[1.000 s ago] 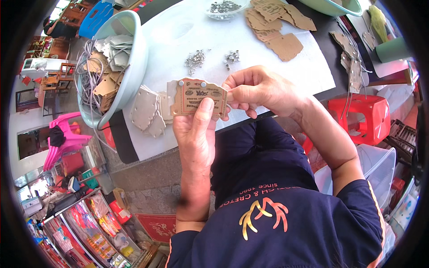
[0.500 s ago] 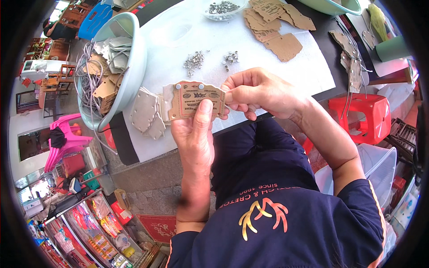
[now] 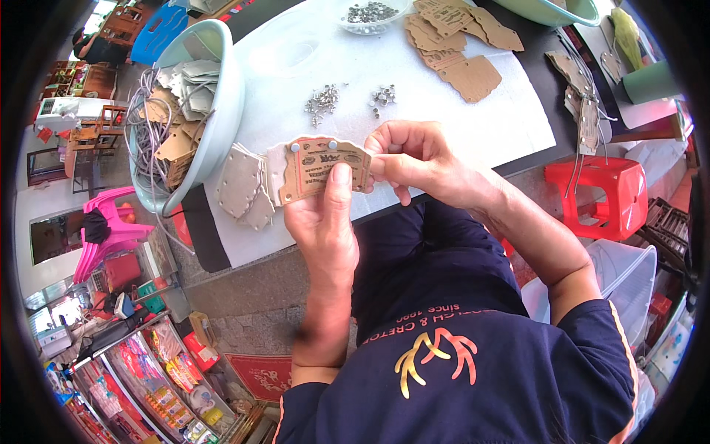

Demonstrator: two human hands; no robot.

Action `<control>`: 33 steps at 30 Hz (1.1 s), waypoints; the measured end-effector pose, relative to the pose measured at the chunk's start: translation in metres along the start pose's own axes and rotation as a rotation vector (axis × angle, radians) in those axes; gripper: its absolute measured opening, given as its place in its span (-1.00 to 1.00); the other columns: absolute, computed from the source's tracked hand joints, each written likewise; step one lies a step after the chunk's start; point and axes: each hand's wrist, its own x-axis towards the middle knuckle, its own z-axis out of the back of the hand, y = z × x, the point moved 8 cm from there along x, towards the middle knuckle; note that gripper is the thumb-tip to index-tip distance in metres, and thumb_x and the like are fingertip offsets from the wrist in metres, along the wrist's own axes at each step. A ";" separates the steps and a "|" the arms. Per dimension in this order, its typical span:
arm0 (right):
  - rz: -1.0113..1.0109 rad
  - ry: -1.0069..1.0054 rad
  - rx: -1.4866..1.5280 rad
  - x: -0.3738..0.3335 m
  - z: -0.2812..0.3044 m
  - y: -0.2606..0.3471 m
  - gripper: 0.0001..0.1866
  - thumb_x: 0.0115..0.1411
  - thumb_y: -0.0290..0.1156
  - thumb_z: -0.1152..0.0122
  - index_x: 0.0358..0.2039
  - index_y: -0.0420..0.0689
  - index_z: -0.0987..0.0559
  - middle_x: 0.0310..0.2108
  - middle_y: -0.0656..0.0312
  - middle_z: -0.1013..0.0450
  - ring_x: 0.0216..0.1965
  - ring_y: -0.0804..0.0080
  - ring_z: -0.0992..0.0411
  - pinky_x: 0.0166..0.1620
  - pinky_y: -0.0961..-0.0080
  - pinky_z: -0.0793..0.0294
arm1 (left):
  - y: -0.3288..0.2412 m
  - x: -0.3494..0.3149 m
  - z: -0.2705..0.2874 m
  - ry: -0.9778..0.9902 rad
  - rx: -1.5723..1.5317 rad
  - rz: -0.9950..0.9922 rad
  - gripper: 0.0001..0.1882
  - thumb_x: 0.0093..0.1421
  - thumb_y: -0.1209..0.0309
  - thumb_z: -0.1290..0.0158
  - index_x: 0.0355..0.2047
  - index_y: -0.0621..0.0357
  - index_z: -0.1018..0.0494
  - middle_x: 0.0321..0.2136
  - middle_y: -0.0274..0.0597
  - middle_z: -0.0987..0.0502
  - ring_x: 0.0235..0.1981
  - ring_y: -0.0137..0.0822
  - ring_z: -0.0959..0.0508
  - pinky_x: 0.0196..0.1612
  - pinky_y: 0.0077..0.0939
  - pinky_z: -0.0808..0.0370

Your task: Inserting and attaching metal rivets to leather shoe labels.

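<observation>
My left hand [image 3: 324, 226] grips a brown printed cardboard tag [image 3: 307, 169] with a wavy edge, its thumb pressed flat on the face. Two round silver rivet heads [image 3: 332, 145] sit along the tag's far edge. At the right edge of the tag, my right hand [image 3: 429, 164] has thumb and forefinger pinched together; whatever is between them is hidden. Beyond the hands lie two small heaps of silver rivets, a left heap [image 3: 322, 102] and a right heap [image 3: 383, 96]. A stack of grey tags [image 3: 242, 189] rests just left of the held tag.
A pale blue basin [image 3: 231, 96] with tags and grey cords stands at the left. Brown tags [image 3: 473, 78] are spread at the far right of the white sheet [image 3: 510, 118]. A clear bowl [image 3: 370, 28] of metal pieces is at the back. A red stool [image 3: 599, 192] stands to the right.
The held tag has tilted, its right side now turned slightly upward. My right hand stays pinched at its edge, its fingers shifted a little.
</observation>
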 end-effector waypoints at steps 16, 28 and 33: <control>-0.033 -0.039 0.135 -0.004 0.000 0.004 -0.78 0.23 -0.25 -0.16 -0.35 -0.15 -0.51 -0.51 0.38 -0.39 -0.53 0.70 -0.31 -0.52 0.73 -0.30 | 0.005 0.001 -0.002 -0.018 0.015 -0.022 -0.63 0.29 0.54 0.06 0.10 0.28 -0.24 -0.16 -0.20 -0.44 -0.19 -0.43 -0.45 -0.17 -0.47 -0.41; -0.071 -0.023 0.222 -0.009 0.002 0.000 -0.78 0.23 -0.28 -0.19 -0.37 -0.19 -0.57 -0.50 0.27 -0.50 -0.52 0.71 -0.34 -0.51 0.72 -0.32 | 0.007 -0.005 -0.010 0.060 -0.205 0.196 -0.65 0.24 0.52 0.00 0.05 0.22 -0.31 -0.23 -0.19 -0.50 -0.31 -0.40 -0.48 -0.33 -0.50 -0.43; -0.029 -0.081 0.163 -0.013 0.002 0.001 -0.78 0.25 -0.26 -0.18 -0.34 -0.18 -0.56 -0.48 0.32 -0.49 -0.50 0.68 -0.37 -0.51 0.71 -0.32 | 0.013 -0.009 -0.004 0.033 -0.114 0.203 -0.71 0.23 0.51 -0.02 -0.03 0.25 -0.38 -0.24 -0.19 -0.52 -0.33 -0.39 -0.49 -0.32 -0.49 -0.46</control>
